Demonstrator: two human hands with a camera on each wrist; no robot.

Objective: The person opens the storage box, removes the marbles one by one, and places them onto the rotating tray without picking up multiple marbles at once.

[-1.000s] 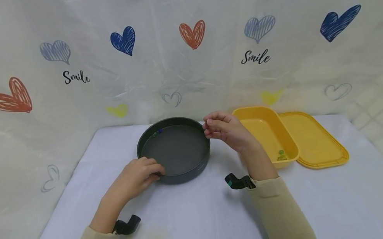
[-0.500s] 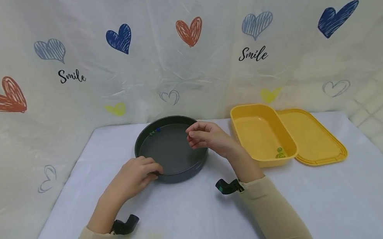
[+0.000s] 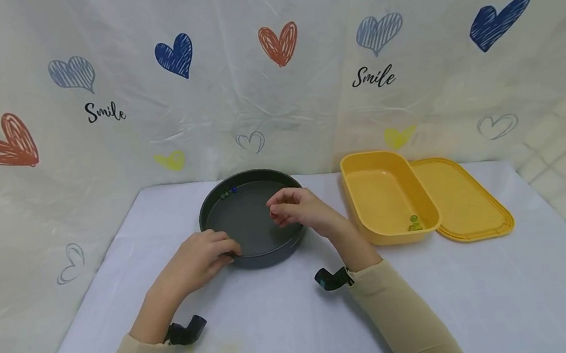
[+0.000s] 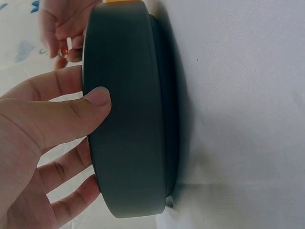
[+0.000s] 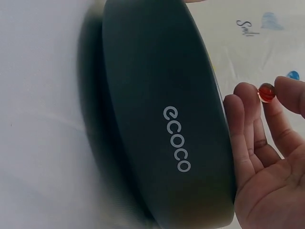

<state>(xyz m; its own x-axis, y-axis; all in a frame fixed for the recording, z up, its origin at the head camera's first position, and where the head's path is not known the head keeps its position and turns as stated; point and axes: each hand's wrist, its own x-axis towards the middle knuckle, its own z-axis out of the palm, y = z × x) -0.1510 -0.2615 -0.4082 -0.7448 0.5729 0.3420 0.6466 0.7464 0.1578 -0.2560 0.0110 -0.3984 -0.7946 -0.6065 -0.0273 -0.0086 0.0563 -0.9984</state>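
A dark round tray (image 3: 251, 220) lies on the table in the head view. My left hand (image 3: 201, 260) grips its near-left rim, the thumb (image 4: 97, 100) against the outer wall and the fingers over the edge. Over the tray's right part is my right hand (image 3: 299, 209), pinching a red-orange glass marble (image 5: 267, 92) between thumb and finger. Along the tray's far-left inner edge lie a blue marble (image 3: 234, 189) and a few green marbles (image 3: 224, 195).
A yellow container (image 3: 355, 203) stands right of the tray, with several green-yellow marbles (image 3: 414, 223) in its near-right corner. Its yellow lid (image 3: 466, 197) lies flat beside it, partly beneath. White cloth (image 3: 278, 326) covers the table; a printed sheet (image 3: 307, 110) hangs behind.
My right hand has moved left from the tray's right rim to over the tray, still pinching the marble. The left hand stays at the rim.
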